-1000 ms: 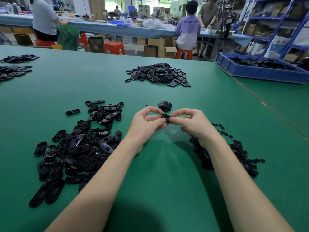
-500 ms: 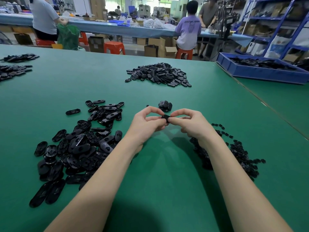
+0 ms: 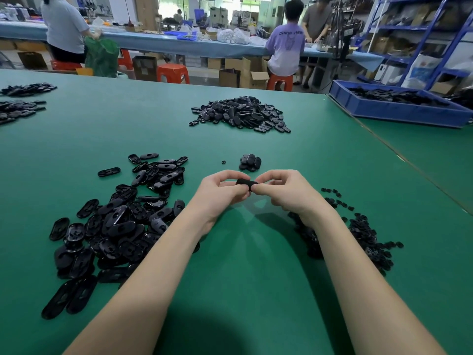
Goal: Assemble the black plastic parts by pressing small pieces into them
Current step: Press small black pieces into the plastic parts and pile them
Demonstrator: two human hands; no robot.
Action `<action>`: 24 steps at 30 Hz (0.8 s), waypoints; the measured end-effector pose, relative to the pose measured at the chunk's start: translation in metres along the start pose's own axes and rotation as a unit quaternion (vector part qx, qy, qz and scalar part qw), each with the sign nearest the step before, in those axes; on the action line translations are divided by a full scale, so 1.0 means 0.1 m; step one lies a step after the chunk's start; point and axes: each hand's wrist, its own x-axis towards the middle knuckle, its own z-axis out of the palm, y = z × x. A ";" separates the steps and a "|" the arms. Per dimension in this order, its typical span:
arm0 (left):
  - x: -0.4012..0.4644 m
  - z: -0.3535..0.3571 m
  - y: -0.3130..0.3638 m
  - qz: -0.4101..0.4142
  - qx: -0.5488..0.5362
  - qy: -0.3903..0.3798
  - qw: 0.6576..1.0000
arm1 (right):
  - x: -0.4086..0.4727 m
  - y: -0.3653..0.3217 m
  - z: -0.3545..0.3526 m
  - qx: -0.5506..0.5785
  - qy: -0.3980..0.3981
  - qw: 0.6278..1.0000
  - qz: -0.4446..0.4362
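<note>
a black plastic part (image 3: 245,183) sits pinched between both hands just above the green table (image 3: 230,290), near the middle of the view. the left hand (image 3: 220,193) has its thumb and curled fingers closed around the part's left end, and the right hand (image 3: 284,192) grips the right end the same way, fingertips meeting over the piece; whether a small piece is already seated in it cannot be told. just beyond the hands lies a small cluster of parts (image 3: 250,162), with one tiny piece (image 3: 223,162) lying apart to its left. to the left of the left forearm spreads a large pile of oval black shells (image 3: 115,221), loose on the table. beside the right wrist is a scatter of small black pieces (image 3: 363,231), partly hidden by the arm. farther back on the table is another heap of black parts (image 3: 240,114), and two more heaps (image 3: 20,103) lie at the far left edge. at the far right a blue tray (image 3: 399,111) stands on the table, holding a layer of black parts. behind the table, people sit on orange stools (image 3: 172,73) at a long blue bench (image 3: 179,46), with open cardboard boxes (image 3: 245,71) on the floor.
</note>
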 end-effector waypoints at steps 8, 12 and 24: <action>0.00 0.00 -0.01 0.016 0.022 -0.004 1.000 | 0.02 0.02 0.04 -0.004 0.024 0.999 -0.030; 0.00 -0.01 -0.01 0.030 0.020 -0.010 0.999 | 0.04 0.03 0.04 -0.013 0.040 0.998 -0.043; 0.00 0.04 0.02 0.067 0.069 0.032 0.995 | 0.02 -0.02 0.09 -0.032 0.087 0.993 -0.067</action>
